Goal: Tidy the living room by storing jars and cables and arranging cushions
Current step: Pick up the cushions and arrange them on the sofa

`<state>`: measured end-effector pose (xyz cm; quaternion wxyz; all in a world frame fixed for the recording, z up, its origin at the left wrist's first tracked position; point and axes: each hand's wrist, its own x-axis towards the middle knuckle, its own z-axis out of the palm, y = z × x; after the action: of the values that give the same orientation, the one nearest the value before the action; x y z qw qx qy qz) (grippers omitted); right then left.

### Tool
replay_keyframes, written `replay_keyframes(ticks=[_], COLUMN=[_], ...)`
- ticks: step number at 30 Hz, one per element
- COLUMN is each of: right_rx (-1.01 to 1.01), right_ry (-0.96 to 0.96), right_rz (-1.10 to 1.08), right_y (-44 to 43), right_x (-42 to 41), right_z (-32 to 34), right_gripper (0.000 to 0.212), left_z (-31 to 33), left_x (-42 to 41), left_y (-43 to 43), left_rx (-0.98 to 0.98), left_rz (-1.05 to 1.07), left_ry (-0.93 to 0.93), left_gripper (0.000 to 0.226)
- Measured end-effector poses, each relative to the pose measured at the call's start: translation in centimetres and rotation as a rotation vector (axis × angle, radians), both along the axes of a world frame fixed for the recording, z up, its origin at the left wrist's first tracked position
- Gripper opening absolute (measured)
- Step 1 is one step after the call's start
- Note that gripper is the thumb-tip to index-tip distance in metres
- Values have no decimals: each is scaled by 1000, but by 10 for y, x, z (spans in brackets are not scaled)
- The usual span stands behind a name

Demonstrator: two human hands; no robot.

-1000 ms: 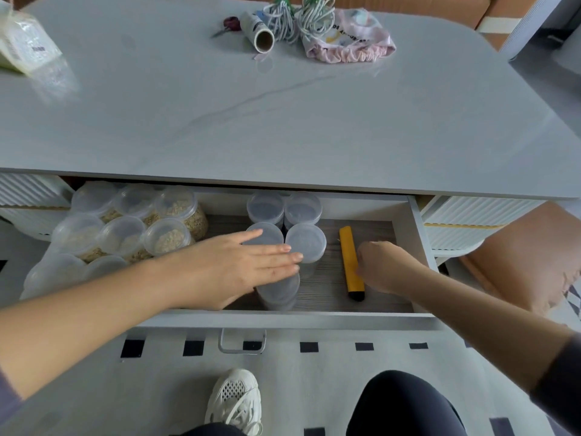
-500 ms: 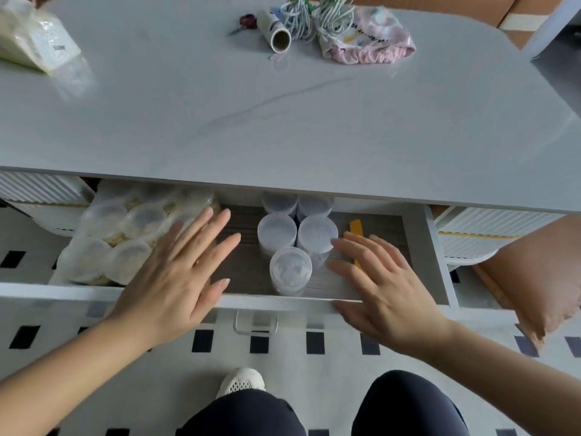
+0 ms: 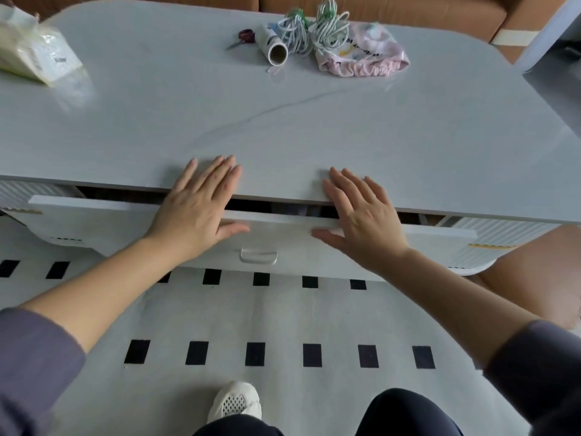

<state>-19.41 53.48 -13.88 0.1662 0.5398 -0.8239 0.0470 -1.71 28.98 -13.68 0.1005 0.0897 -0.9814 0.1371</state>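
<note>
The white drawer front (image 3: 283, 243) of the grey table (image 3: 283, 121) is almost shut, with only a narrow dark gap left under the tabletop. My left hand (image 3: 198, 209) and my right hand (image 3: 361, 215) press flat on the top edge of the drawer front, fingers straight and reaching over the table edge. The jars inside are hidden. Two coiled cables (image 3: 314, 29) lie at the far side of the tabletop.
Beside the cables lie a cardboard tube (image 3: 273, 45), red scissors (image 3: 243, 37) and a pink cloth pouch (image 3: 364, 51). A plastic bag (image 3: 34, 55) sits at the table's far left. A brown sofa (image 3: 393, 7) stands behind; a tan cushion (image 3: 534, 278) is at right.
The drawer has slid from wide open to nearly shut, hiding the jars. Both hands left the inside of the drawer and now press on its front edge.
</note>
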Motion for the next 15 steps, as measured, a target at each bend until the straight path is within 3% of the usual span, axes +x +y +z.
replay_keyframes(ticks=[4,9,12,15], right_rx=[-164,-238,-189,-125], right_ry=[78,145,106,-67], right_rz=[-45,-106,-103,-35], right_y=[-18,-28,-28,-13], right_x=[-1,-4,-4,-7], right_z=[2,-1,4,15], right_gripper=[49,45,45,45], left_z=[-5,-5,5,22], left_x=[-14,-26,-27,-28], left_y=[14,27,35,54], left_rx=[59,138,137,146], left_rz=[84,201,263,381], left_ry=[213,302,220,-41], left_gripper=[74,63,63,79])
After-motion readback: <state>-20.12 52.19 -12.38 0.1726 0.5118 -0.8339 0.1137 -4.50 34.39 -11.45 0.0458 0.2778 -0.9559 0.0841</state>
